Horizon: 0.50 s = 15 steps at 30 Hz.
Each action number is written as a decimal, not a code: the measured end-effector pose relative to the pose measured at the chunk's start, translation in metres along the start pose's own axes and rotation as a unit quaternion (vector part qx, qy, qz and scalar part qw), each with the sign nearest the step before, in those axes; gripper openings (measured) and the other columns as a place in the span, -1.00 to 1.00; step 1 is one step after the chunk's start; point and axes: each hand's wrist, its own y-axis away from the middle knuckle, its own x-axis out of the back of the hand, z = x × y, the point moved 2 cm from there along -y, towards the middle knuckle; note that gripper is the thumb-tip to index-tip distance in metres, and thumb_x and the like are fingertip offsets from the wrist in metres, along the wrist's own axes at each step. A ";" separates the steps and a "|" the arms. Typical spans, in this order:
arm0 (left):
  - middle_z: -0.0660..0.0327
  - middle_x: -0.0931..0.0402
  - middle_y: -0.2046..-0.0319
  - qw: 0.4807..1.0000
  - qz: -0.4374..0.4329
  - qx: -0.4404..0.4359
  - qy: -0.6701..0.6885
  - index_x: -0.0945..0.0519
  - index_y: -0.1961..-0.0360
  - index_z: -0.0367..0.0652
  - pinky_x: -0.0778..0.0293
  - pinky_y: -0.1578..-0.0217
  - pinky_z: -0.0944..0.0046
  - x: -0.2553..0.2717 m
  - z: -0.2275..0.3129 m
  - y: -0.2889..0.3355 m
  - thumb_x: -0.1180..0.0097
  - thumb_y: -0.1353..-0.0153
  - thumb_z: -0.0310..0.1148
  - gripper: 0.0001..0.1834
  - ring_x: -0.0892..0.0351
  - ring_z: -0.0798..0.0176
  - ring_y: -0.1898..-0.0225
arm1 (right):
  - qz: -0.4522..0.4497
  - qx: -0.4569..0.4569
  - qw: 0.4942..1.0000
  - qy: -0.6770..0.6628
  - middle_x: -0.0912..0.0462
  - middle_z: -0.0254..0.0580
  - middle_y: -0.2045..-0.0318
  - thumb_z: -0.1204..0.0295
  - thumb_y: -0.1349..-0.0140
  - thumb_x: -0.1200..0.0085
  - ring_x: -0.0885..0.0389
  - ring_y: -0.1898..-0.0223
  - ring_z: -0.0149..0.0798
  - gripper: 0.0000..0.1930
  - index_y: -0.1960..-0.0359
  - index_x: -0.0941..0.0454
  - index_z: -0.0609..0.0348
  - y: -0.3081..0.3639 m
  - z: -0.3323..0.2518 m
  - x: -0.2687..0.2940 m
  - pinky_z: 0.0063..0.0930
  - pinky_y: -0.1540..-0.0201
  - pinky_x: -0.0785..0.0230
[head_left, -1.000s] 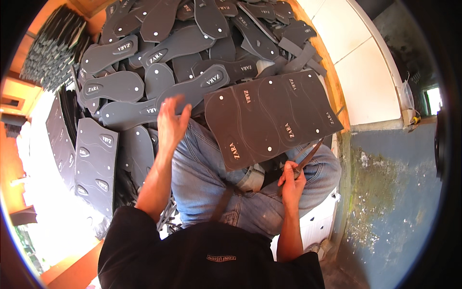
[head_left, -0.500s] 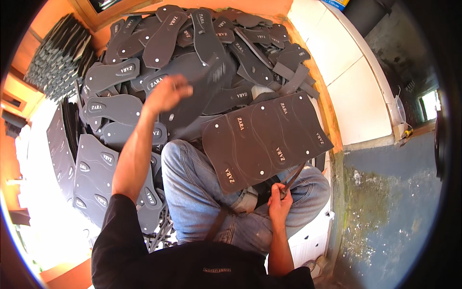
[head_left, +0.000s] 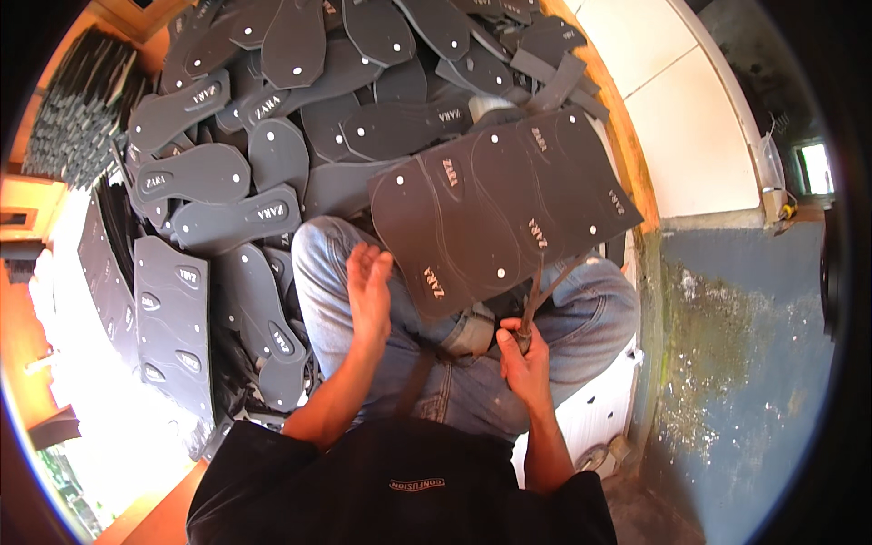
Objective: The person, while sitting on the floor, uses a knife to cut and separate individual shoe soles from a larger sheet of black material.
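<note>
A dark sheet of foam-like material (head_left: 472,218) lies slanted over my lap, with several sole outlines, raised oval labels and white dots on it. My left hand (head_left: 368,286) is beside the sheet's left edge, above my left knee. Its fingers are loosely spread and hold nothing; whether the fingertips touch the sheet I cannot tell. In my right hand (head_left: 525,363) are scissors (head_left: 537,300), gripped by the handles at the sheet's lower edge. Their blades are spread apart and point away from me. The handles are mostly hidden by my fingers.
Ahead spreads a heap of cut dark soles (head_left: 295,45). Uncut sheets (head_left: 173,318) lean at my left, and a tall stack of dark pieces (head_left: 82,109) stands at the far left. A tiled ledge (head_left: 695,136) and a stained blue-grey surface (head_left: 745,363) border the right side.
My left hand has come back from over the heap to the sheet; a blurred dark sole near it has come to rest. The scissor blades now stand wider apart. The view has shifted.
</note>
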 end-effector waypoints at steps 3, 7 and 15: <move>0.03 -0.31 -0.10 0.977 -0.068 0.195 0.051 -0.17 -0.22 -0.32 -0.27 -0.08 0.25 -0.014 -0.006 0.037 -0.13 -0.19 -0.18 -0.32 -0.35 0.21 -0.07 | -0.026 -0.035 0.999 0.015 -0.31 -0.50 0.69 0.39 -0.22 -0.10 -0.21 0.63 -0.59 -0.81 0.24 -0.47 0.24 0.007 0.000 0.000 -0.61 0.57 -0.11; 0.07 -0.41 0.01 0.973 -0.088 0.205 0.060 -0.27 -0.13 -0.30 -0.35 0.03 0.24 -0.038 0.006 0.037 -0.15 -0.17 -0.14 -0.38 -0.43 0.26 0.03 | -0.081 -0.040 0.994 0.057 -0.37 -0.43 0.70 0.38 -0.21 -0.10 -0.27 0.63 -0.54 -0.81 0.27 -0.48 0.24 0.017 0.002 0.001 -0.58 0.55 -0.16; 0.28 -0.51 0.53 0.961 -0.081 0.257 0.066 -0.46 0.23 -0.19 -0.27 0.79 0.38 -0.018 0.030 0.059 -0.13 -0.20 -0.15 -0.68 -0.47 0.36 0.67 | -0.122 -0.058 0.976 0.172 -0.46 -0.17 0.70 0.47 -0.12 -0.07 -0.45 0.65 -0.28 -0.86 0.29 -0.50 0.23 0.055 -0.004 0.001 -0.47 0.48 -0.30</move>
